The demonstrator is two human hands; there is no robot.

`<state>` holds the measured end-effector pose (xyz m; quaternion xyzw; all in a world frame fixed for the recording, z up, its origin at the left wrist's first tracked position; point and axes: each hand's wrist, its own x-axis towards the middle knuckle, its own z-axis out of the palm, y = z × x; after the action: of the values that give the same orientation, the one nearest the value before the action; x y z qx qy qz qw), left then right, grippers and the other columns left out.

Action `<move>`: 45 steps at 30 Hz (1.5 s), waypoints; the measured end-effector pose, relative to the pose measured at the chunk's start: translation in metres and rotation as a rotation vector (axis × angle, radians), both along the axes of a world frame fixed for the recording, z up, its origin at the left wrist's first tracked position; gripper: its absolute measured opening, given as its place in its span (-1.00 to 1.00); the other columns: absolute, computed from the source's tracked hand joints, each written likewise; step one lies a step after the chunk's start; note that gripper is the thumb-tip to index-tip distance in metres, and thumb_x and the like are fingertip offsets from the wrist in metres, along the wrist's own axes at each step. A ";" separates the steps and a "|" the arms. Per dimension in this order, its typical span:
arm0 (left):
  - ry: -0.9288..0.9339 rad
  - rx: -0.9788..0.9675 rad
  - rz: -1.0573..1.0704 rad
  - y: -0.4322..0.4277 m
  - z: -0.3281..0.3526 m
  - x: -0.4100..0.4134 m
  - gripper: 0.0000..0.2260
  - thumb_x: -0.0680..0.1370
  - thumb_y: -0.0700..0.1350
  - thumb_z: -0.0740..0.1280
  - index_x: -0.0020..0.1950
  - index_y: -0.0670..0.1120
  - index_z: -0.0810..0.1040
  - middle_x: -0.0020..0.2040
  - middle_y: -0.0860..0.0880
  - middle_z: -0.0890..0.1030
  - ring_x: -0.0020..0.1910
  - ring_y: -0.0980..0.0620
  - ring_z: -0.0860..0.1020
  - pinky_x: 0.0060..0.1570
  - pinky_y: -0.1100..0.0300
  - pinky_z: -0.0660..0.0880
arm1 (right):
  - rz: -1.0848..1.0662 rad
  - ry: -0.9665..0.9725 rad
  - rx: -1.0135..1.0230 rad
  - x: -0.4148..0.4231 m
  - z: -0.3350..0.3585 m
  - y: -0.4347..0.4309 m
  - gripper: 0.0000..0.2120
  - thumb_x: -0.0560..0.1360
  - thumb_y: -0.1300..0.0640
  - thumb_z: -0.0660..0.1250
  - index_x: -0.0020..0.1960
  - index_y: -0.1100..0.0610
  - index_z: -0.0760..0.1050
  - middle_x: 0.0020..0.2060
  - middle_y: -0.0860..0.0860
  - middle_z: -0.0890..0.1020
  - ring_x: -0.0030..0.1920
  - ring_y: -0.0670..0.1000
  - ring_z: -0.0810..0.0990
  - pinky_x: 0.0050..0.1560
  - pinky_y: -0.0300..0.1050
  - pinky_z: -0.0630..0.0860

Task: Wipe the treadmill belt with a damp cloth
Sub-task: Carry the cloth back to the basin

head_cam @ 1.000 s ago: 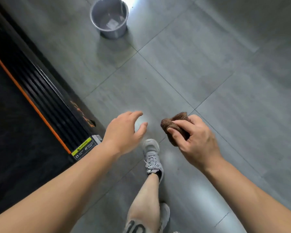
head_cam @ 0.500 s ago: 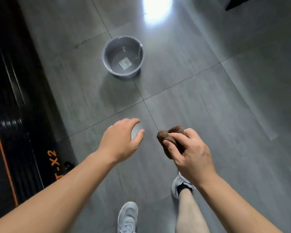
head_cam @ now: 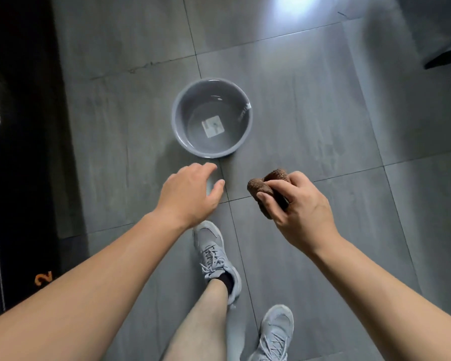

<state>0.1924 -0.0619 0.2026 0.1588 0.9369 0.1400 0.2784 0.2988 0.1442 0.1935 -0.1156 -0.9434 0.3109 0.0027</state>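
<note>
So the brown cloth [head_cam: 264,187] is bunched up in the right hand [head_cam: 302,207], fingers and thumb curled tight round it, held in the air above the grey tiled floor [head_cam: 323,113]. The left hand [head_cam: 190,196] is holding nothing, fingers loose and a bit spread, palm down, near the right one but not touching it.

Just past both hands a round grey basin [head_cam: 174,121] sits on the floor, right on a tile seam, with clear water in it and a white square label [head_cam: 213,128] showing on the bottom.

The treadmill [head_cam: 18,126] runs along the left edge of the floor, all black, with an orange "2" [head_cam: 43,278] printed on it. Can't really make out the belt, it's too dark over there. The cloth is well apart from it.

Lower down, a grey sneaker [head_cam: 214,254] is planted on the tiles under the hands, and the second sneaker [head_cam: 276,332] is further back. Bright glare [head_cam: 294,6] on the floor at the far edge, and some dark thing [head_cam: 448,56] pokes in at the far right corner.
</note>
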 end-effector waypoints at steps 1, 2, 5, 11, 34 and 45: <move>0.001 0.002 -0.001 0.004 -0.007 -0.016 -0.62 0.65 0.13 0.24 0.41 -0.01 0.50 0.24 -0.04 0.61 0.27 -0.13 0.52 0.19 -0.04 0.46 | -0.001 -0.005 0.010 -0.017 -0.009 0.003 -0.66 0.52 -0.24 0.24 0.04 -0.06 0.65 -0.13 0.01 0.52 -0.16 0.13 0.58 -0.26 0.01 0.57; 0.009 0.003 -0.002 0.007 -0.015 -0.032 -0.63 0.65 0.12 0.24 0.38 -0.02 0.51 0.23 -0.05 0.61 0.27 -0.14 0.53 0.18 -0.04 0.46 | 0.001 -0.010 0.017 -0.035 -0.018 0.005 -0.66 0.52 -0.24 0.23 0.04 -0.06 0.65 -0.12 0.01 0.52 -0.16 0.13 0.58 -0.26 0.01 0.57; 0.038 -0.012 -0.033 0.017 -0.040 -0.079 -0.64 0.65 0.11 0.24 0.36 -0.04 0.52 0.22 -0.08 0.62 0.25 -0.18 0.53 0.17 -0.06 0.47 | 0.004 -0.006 0.030 -0.080 -0.048 0.011 -0.65 0.52 -0.23 0.23 0.03 -0.04 0.65 -0.12 0.02 0.53 -0.15 0.13 0.57 -0.27 0.00 0.56; -0.011 -0.005 0.038 0.034 -0.104 -0.140 -0.62 0.63 0.18 0.21 0.35 0.03 0.53 0.18 -0.06 0.63 0.21 -0.14 0.57 0.16 -0.08 0.52 | 0.071 -0.006 0.052 -0.134 -0.113 0.022 -0.67 0.54 -0.22 0.23 0.03 -0.04 0.64 -0.15 0.01 0.49 -0.20 0.11 0.53 -0.32 -0.09 0.47; -0.746 0.959 1.098 0.132 -0.235 -0.187 -0.78 0.64 -0.26 0.36 0.28 -0.24 0.54 0.00 -0.16 0.68 -0.13 -0.02 0.68 -0.20 0.10 0.66 | -0.608 -0.281 -1.024 -0.240 -0.226 0.067 -0.60 0.53 0.23 0.46 0.30 0.17 0.41 0.03 0.23 0.70 0.02 0.16 0.71 -0.09 0.13 0.68; -0.646 0.824 0.997 0.132 -0.265 -0.197 -0.70 0.59 -0.37 0.38 0.31 -0.20 0.49 0.05 -0.17 0.69 -0.14 0.01 0.68 -0.22 0.22 0.60 | -0.564 -0.374 -1.072 -0.251 -0.250 0.078 -0.74 0.58 0.22 0.39 0.25 0.22 0.52 0.02 0.24 0.71 0.04 0.26 0.71 0.07 0.40 0.60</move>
<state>-0.0046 0.0697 -0.0628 -0.2449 0.6398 0.6322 0.3618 0.0478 0.2221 -0.0562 -0.3973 -0.5745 0.7021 -0.1387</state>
